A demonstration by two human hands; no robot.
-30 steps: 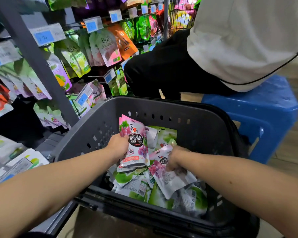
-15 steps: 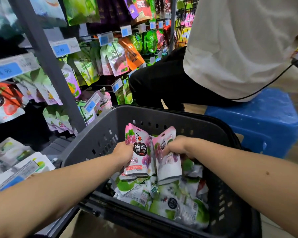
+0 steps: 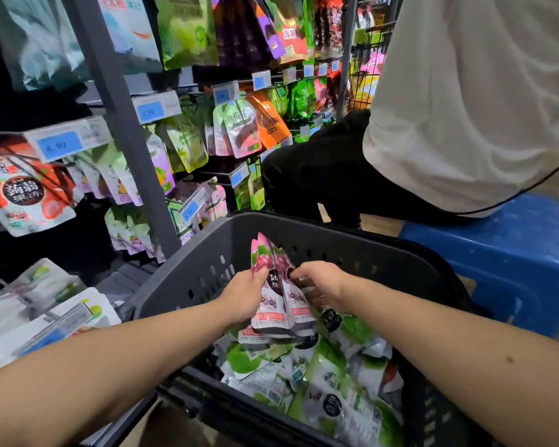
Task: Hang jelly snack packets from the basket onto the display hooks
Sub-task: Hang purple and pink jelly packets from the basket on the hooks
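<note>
A dark grey plastic basket (image 3: 352, 250) sits in front of me, half full of jelly snack packets, mostly green and white ones (image 3: 323, 375). My left hand (image 3: 242, 295) grips a small stack of pink grape jelly packets (image 3: 276, 291) upright above the pile. My right hand (image 3: 320, 282) pinches the right edge of that same stack with curled fingers. To the left stands the display rack with hooks (image 3: 207, 174) carrying hanging packets and blue price tags.
A person in a white shirt and black trousers (image 3: 449, 117) sits on a blue plastic stool (image 3: 504, 253) just behind the basket. A grey rack upright (image 3: 126, 130) stands left of the basket. Loose packets lie on a low shelf (image 3: 39, 311) at lower left.
My right hand lifted a pink packet out of the pile and brought it against the stack in my left hand. Both hands now hold the packets together, higher above the pile.
</note>
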